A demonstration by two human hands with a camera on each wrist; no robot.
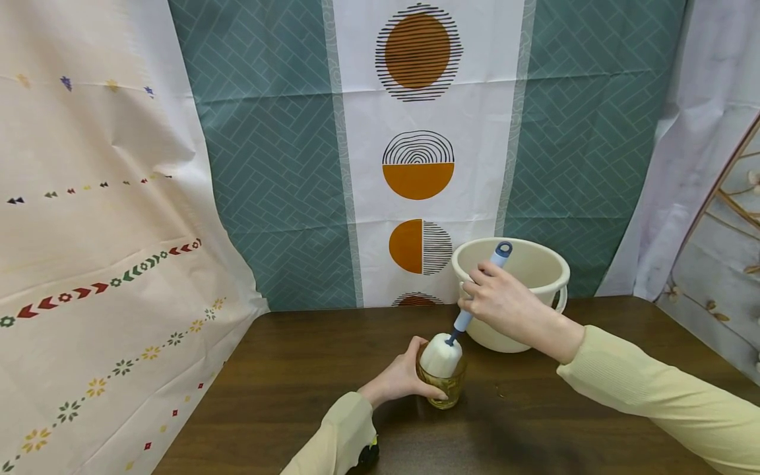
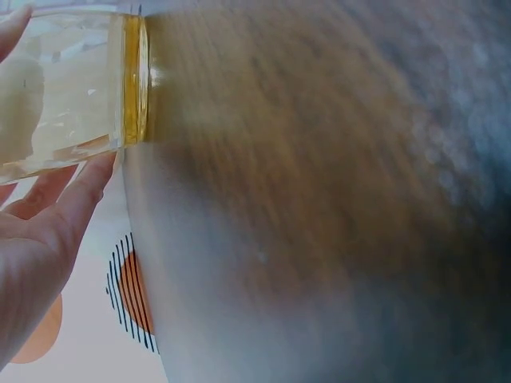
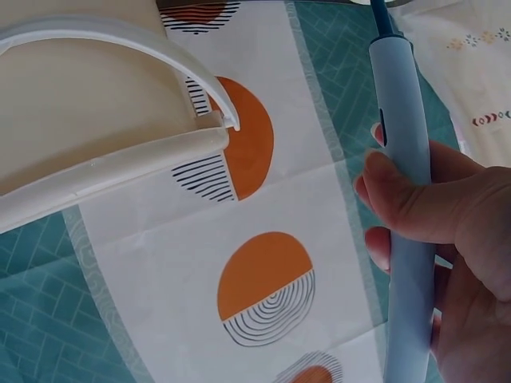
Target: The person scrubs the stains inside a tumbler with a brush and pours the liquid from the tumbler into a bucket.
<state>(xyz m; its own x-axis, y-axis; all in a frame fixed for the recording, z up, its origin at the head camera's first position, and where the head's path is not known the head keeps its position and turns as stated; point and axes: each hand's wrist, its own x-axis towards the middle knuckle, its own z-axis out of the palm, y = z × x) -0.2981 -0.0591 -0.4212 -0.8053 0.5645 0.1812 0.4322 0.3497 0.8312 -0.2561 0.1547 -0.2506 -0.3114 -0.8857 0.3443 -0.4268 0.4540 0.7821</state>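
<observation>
My left hand (image 1: 400, 377) grips an amber glass cup (image 1: 446, 389) low over the brown table, thumb on the near side and fingers behind. In the left wrist view the clear, faceted cup (image 2: 76, 88) lies sideways across the picture, its thick base toward the wood. My right hand (image 1: 495, 300) holds the blue handle (image 1: 463, 321) of a cup brush, fingers wrapped round it. The brush's white sponge head (image 1: 441, 356) sits tilted in the cup's mouth, its lower part inside the glass. In the right wrist view the handle (image 3: 407, 199) runs upright through the fingers.
A cream bucket (image 1: 489, 336) with a white carrying handle stands behind and right of the cup, close to my right hand. The brown table (image 1: 297, 369) ends at a patterned curtain (image 1: 273, 165). A small dark object (image 1: 368, 455) shows by my left sleeve.
</observation>
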